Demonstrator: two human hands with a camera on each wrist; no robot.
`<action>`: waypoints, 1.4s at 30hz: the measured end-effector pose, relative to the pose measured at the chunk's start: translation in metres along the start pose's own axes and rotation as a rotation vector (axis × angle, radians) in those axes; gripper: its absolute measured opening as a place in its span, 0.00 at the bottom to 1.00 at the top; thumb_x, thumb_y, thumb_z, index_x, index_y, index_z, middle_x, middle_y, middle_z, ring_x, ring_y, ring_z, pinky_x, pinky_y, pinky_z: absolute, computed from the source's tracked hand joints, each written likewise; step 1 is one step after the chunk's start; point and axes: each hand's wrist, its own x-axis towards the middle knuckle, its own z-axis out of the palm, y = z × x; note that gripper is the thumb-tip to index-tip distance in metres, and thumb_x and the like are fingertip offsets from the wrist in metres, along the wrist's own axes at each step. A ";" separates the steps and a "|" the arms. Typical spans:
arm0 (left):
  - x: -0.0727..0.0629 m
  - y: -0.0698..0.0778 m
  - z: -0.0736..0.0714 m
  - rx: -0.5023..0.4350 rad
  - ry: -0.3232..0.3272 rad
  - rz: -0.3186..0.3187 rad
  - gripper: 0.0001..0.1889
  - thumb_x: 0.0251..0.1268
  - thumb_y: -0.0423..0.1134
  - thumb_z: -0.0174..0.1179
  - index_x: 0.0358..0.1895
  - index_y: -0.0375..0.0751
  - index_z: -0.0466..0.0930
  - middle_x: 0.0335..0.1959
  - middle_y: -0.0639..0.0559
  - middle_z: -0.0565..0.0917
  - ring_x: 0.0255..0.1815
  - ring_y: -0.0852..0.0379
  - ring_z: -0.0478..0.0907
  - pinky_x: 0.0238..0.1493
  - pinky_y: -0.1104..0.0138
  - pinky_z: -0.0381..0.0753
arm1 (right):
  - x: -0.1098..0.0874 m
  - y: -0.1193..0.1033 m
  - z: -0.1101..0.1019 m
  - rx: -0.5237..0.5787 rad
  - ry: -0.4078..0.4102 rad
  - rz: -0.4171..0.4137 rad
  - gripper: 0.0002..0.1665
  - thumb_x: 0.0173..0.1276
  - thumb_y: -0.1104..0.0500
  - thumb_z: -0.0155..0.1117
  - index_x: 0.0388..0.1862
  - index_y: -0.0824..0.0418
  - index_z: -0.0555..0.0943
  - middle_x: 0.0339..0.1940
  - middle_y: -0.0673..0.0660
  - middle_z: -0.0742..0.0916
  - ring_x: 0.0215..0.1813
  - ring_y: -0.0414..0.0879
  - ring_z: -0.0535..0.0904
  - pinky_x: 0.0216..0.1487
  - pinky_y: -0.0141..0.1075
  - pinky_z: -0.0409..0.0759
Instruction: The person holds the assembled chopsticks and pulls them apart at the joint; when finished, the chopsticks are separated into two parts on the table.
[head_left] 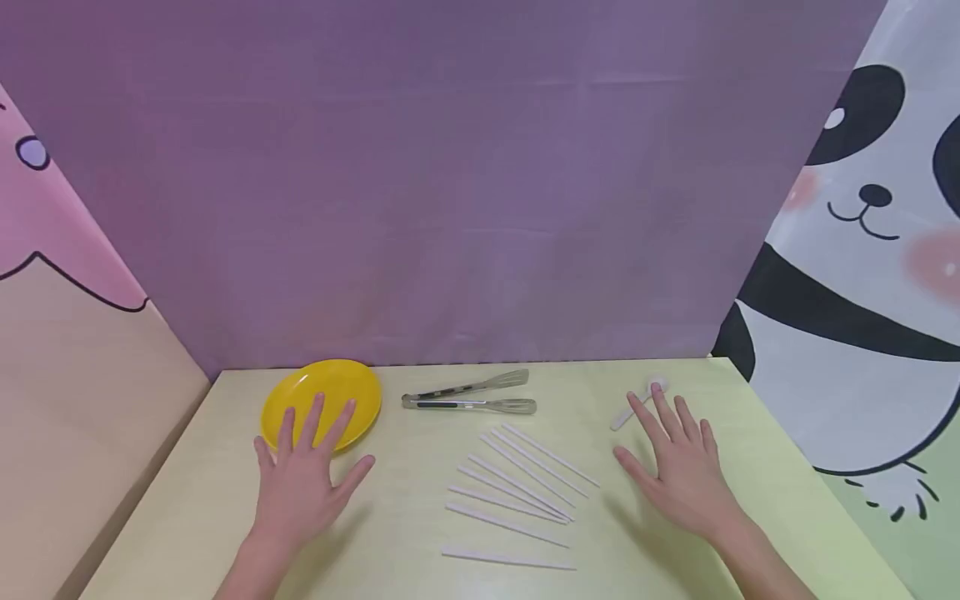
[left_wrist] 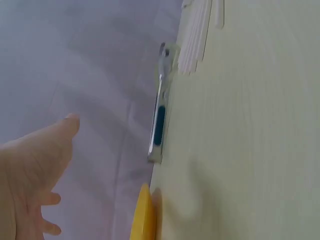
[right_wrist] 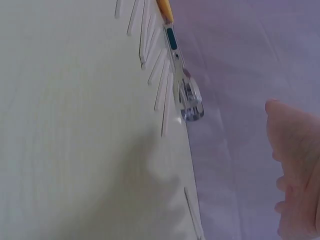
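Hovering above the surface (head_left: 408, 483), the left hand (head_left: 300, 492) and the right hand (head_left: 682, 471) both spread their fingers wide and hold nothing. One yellow plate (head_left: 337, 383) lies below the left hand's fingers, partly covered by them in the head view. One pair of tongs (head_left: 450, 405), its two arms parted, lies ahead and right of that hand. Eight white sticks (head_left: 521, 488) lie loosely fanned between both hands. One white spoon (head_left: 624, 417) lies near the right hand's fingertips, partly hidden.
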 end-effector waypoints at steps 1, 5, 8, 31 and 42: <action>0.004 0.005 0.002 0.001 0.004 0.021 0.40 0.72 0.67 0.60 0.84 0.63 0.62 0.86 0.38 0.60 0.83 0.21 0.55 0.71 0.17 0.49 | 0.003 -0.003 0.000 0.002 -0.002 -0.014 0.46 0.78 0.41 0.63 0.87 0.50 0.59 0.89 0.66 0.58 0.86 0.76 0.50 0.75 0.79 0.47; 0.024 0.030 0.012 -0.025 0.015 0.125 0.38 0.72 0.63 0.63 0.83 0.61 0.65 0.83 0.39 0.66 0.82 0.26 0.62 0.76 0.25 0.57 | 0.013 -0.012 0.003 0.018 0.021 -0.085 0.44 0.76 0.45 0.67 0.85 0.54 0.63 0.86 0.69 0.64 0.82 0.77 0.60 0.74 0.75 0.59; 0.039 0.049 0.022 -0.053 0.003 0.221 0.37 0.73 0.61 0.63 0.82 0.59 0.67 0.81 0.41 0.70 0.81 0.31 0.67 0.79 0.32 0.62 | 0.019 -0.017 0.007 0.047 0.020 -0.109 0.42 0.76 0.49 0.69 0.83 0.59 0.66 0.82 0.71 0.69 0.76 0.75 0.70 0.70 0.70 0.70; 0.106 0.178 0.122 0.024 -0.288 0.668 0.11 0.79 0.39 0.61 0.50 0.55 0.94 0.47 0.64 0.93 0.51 0.66 0.89 0.78 0.63 0.72 | 0.036 -0.031 0.059 0.015 -0.176 -0.119 0.01 0.61 0.67 0.74 0.33 0.63 0.90 0.26 0.49 0.85 0.29 0.37 0.78 0.33 0.33 0.82; 0.105 0.176 0.130 0.045 -0.282 0.658 0.06 0.75 0.45 0.67 0.45 0.57 0.93 0.45 0.66 0.92 0.48 0.64 0.86 0.62 0.69 0.81 | 0.037 -0.039 0.071 -0.003 -0.082 -0.188 0.12 0.65 0.75 0.66 0.31 0.62 0.74 0.28 0.52 0.74 0.30 0.43 0.72 0.32 0.37 0.78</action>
